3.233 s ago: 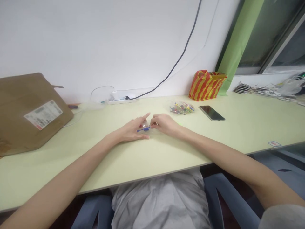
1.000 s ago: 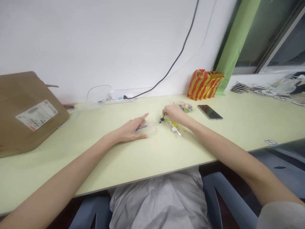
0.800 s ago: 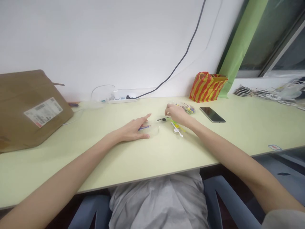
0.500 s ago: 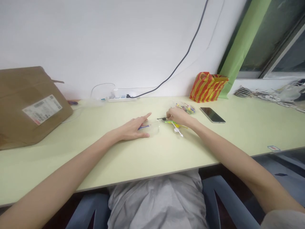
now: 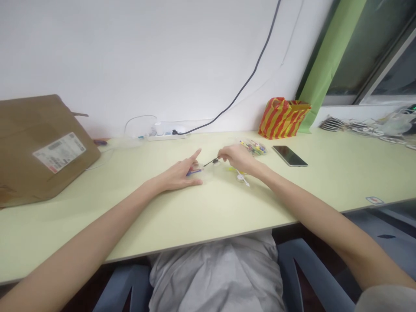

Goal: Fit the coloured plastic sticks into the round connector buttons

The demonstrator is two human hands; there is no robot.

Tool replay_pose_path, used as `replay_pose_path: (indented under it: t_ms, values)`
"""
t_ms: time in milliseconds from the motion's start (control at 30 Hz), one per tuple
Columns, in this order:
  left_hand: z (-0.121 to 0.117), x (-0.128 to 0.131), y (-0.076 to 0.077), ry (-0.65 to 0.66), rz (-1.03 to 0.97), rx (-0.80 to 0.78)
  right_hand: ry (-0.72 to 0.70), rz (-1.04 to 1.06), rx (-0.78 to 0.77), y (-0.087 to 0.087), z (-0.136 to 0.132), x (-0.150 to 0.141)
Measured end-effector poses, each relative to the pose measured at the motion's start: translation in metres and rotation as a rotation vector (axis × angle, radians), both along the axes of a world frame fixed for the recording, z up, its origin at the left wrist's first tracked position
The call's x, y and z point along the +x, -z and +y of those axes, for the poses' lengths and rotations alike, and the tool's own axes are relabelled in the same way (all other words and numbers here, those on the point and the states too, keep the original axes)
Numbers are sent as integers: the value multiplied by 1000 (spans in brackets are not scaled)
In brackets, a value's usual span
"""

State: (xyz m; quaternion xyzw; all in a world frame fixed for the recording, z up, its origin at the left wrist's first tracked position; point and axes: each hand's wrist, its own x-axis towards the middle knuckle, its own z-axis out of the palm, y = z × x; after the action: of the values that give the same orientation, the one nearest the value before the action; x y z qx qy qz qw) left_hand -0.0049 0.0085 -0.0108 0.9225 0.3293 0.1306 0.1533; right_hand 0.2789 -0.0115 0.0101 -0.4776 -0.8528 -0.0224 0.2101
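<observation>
My left hand [image 5: 180,174] lies on the table with its fingers spread, over blue and red thin pieces [image 5: 194,172] that seem to be in a clear plastic bag. To the right of it, my right hand [image 5: 236,157] pinches a black clock hand [image 5: 212,162] with a round hub, its arrow tip pointing left toward the bag. Below my right wrist lie a white clock hand [image 5: 242,178] and a yellow piece [image 5: 232,169], partly covered by the hand. Behind that wrist is a clear bag of several colourful pieces [image 5: 255,147].
A phone [image 5: 290,156] lies at the right, in front of a red and yellow striped bag [image 5: 284,119]. A cardboard box [image 5: 45,151] stands at the left. A power strip [image 5: 166,135] with a black cable [image 5: 242,90] sits by the wall. Striped discs [image 5: 367,129] lie far right.
My right hand has moved left and lifted the black clock hand away from the yellow and white pieces, toward my left hand. The left hand has barely shifted.
</observation>
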Motion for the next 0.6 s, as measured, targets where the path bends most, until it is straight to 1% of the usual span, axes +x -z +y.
replay_pose_path:
  t_ms: [167,267,400,533,600]
  values:
    - [2,-3,-1,-36,15,41,-76,-19,-85,3,-13,-17]
    - [0,0,-1,-4,2,47,-123,12,-107,7,-21,-29]
    - [-10,9,-1,60,-32,23,-88,77,-61,17,-25,-45]
    - [-18,15,-3,89,-55,-26,-33,158,-59,25,-25,-53]
    - [-19,16,-4,97,-83,-62,-55,177,-66,27,-26,-54]
